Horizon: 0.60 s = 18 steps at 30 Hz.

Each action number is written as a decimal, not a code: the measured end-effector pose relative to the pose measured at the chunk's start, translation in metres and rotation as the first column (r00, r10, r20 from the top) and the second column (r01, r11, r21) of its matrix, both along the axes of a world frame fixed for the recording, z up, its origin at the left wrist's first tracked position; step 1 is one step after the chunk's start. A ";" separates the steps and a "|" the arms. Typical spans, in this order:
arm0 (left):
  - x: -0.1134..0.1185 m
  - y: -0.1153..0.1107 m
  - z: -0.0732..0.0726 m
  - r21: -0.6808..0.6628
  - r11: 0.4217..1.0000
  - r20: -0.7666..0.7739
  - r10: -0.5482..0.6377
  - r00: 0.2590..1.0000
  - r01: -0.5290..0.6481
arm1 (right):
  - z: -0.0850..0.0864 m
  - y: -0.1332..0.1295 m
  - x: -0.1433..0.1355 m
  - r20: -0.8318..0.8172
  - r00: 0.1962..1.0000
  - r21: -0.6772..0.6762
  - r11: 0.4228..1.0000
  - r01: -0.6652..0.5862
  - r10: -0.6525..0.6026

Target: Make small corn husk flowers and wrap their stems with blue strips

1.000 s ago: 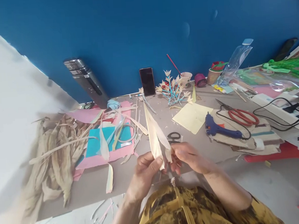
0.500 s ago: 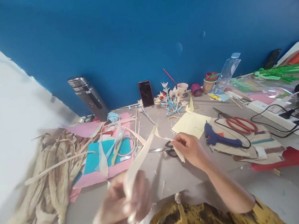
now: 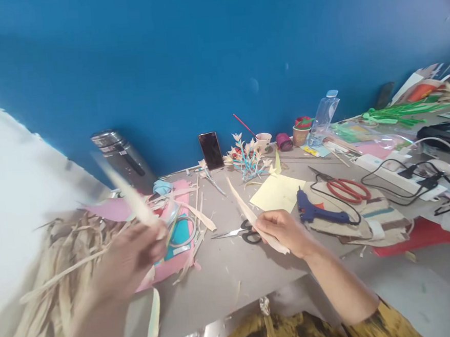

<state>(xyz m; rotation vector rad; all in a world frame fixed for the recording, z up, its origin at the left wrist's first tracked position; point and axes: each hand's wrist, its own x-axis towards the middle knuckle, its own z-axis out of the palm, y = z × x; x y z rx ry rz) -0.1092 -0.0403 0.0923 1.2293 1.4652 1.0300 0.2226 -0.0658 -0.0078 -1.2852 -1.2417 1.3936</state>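
My left hand [image 3: 132,252], blurred by motion, is closed around a pale husk strip [image 3: 132,195] that points up and left over the pile at the left. Over the middle of the table, my right hand [image 3: 281,231] pinches another long pale husk strip [image 3: 245,208], its thin tip pointing away from me. Black-handled scissors [image 3: 229,234] lie under this strip, partly covered by it. A small husk piece [image 3: 153,317] shows by the table's front edge below my left hand. Flowers of pale husk on blue stems [image 3: 249,161] stand farther back.
Dried husks [image 3: 51,283] heap at the left beside pink and blue sheets. A flask [image 3: 126,160] and a phone [image 3: 210,151] stand by the blue wall. At right are a glue gun [image 3: 320,210], red-handled scissors [image 3: 348,190], a bottle [image 3: 323,118] and a power strip [image 3: 398,174].
One husk piece stretched between both hands; now each hand holds a separate strip. My left hand has moved left and up, towards the husk heap. The view has turned slightly right.
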 end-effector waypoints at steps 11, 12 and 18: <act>0.110 -0.042 -0.050 0.078 0.995 0.006 -0.063 0.998 0.063 | 0.007 -0.034 -0.063 -0.076 0.996 0.032 0.999 -0.038 0.041; 0.120 -0.042 -0.053 0.079 0.993 0.040 -0.093 0.995 0.089 | 0.009 -0.038 -0.065 -0.064 0.996 0.038 0.998 -0.053 0.056; 0.138 -0.037 -0.058 0.029 0.994 0.037 -0.108 0.993 0.107 | 0.018 -0.041 -0.050 0.139 0.985 0.191 0.979 0.069 -0.097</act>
